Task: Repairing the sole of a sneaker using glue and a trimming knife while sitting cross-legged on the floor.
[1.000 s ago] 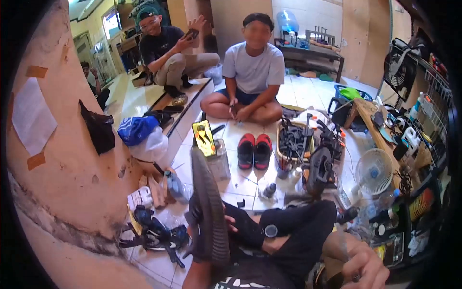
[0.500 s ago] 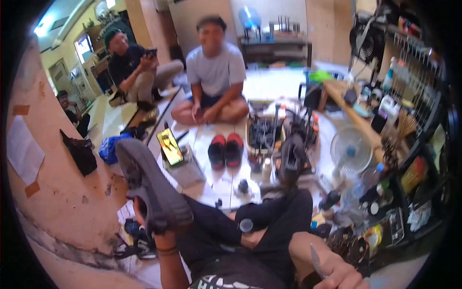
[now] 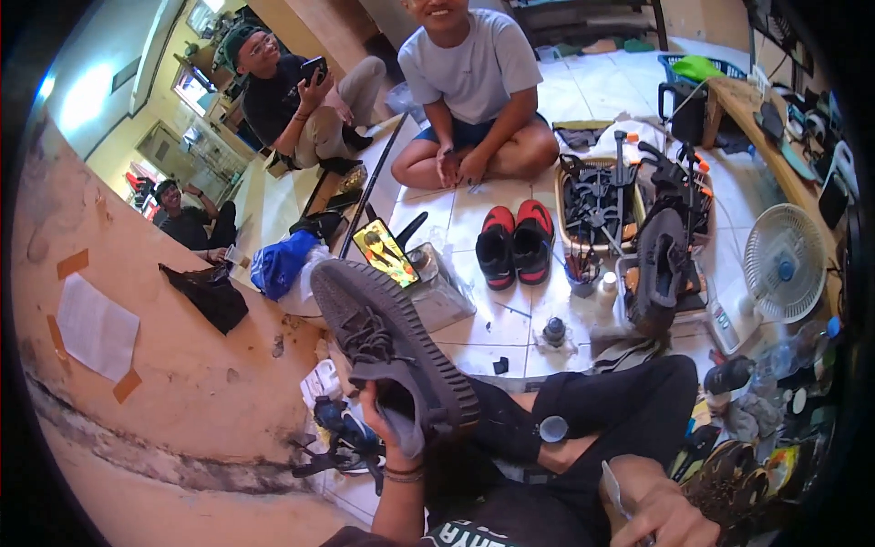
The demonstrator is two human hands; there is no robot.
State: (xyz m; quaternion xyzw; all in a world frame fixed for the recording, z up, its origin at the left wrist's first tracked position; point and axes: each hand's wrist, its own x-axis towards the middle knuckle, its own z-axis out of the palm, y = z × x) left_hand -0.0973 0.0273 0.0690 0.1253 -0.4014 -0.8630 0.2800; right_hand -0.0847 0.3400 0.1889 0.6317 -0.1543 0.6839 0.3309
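Observation:
My left hand (image 3: 381, 421) grips a dark grey knit sneaker (image 3: 372, 324) by its heel opening, with the thumb along the collar. The sneaker is raised and tilted, laces up, its ribbed sole edge facing right; the fingers behind it are partly hidden. Low at the right, my right hand (image 3: 661, 506) is closed round a knife whose pale pointed blade (image 3: 612, 486) stands up beside the knuckles; its handle is mostly hidden. A small clear cup (image 3: 553, 428) rests by my crossed legs. A similar grey shoe (image 3: 660, 260) leans among the tools at the right.
Red and black shoes (image 3: 515, 246) stand on the white tiles before a seated person (image 3: 478, 82). A phone (image 3: 385, 253) leans on a box. A basket of clamps (image 3: 597, 205), a white fan (image 3: 786, 264) and bottles crowd the right. The stained wall (image 3: 173, 365) rises close on the left.
The sneaker has turned in my left hand from showing its sole to showing its upper and laces. My view has shifted down and left; the right hand still holds the knife.

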